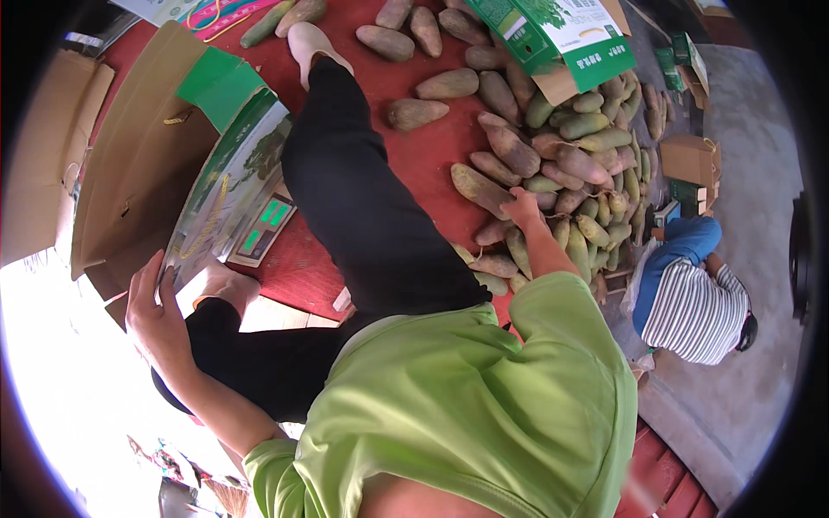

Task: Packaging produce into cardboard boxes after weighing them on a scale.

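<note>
My right hand (pixel 521 207) is closed round the near end of a long green radish (pixel 477 188), at the left edge of a large heap of radishes (pixel 587 164) in green and dusty pinkish brown. On the left, my left hand (pixel 160 315) lies against the near edge of an open cardboard box (pixel 142 147), its fingers stretched out and apart. Green, printed outer panels show on that box. Beside its base stands a digital scale (pixel 263 231) with lit green displays; the box hides part of it. What the box holds cannot be seen.
Loose radishes (pixel 447 84) lie on the red floor covering (pixel 380 82). Another green printed box (pixel 553 43) rests at the heap's far side. My legs (pixel 363 198) stretch between box and heap. At right, a person in a striped top (pixel 695 315) bends near small cartons (pixel 691 164).
</note>
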Demonstrator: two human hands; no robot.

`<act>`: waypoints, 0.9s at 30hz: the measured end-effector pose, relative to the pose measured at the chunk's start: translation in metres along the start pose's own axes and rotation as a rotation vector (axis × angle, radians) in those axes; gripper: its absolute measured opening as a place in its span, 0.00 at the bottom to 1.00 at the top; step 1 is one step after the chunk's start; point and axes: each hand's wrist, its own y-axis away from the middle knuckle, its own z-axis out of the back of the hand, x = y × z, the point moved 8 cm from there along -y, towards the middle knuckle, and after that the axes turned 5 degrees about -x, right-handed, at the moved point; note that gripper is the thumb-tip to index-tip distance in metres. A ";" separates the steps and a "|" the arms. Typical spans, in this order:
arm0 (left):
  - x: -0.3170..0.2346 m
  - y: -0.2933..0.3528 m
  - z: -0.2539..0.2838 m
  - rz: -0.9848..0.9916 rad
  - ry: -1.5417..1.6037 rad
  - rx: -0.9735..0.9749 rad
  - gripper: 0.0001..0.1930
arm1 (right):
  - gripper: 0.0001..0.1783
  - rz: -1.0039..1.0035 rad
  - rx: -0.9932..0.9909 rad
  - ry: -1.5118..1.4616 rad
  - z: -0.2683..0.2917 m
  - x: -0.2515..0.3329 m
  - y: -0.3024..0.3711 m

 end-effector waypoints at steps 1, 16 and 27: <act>-0.004 -0.001 -0.004 -0.006 -0.011 0.005 0.12 | 0.31 0.007 -0.001 -0.002 0.000 0.006 0.002; -0.015 -0.004 0.001 0.047 0.047 -0.027 0.11 | 0.49 0.013 0.250 0.386 -0.038 0.075 -0.006; -0.017 0.003 0.002 0.076 0.031 0.061 0.14 | 0.48 0.075 0.273 0.605 -0.052 0.112 0.010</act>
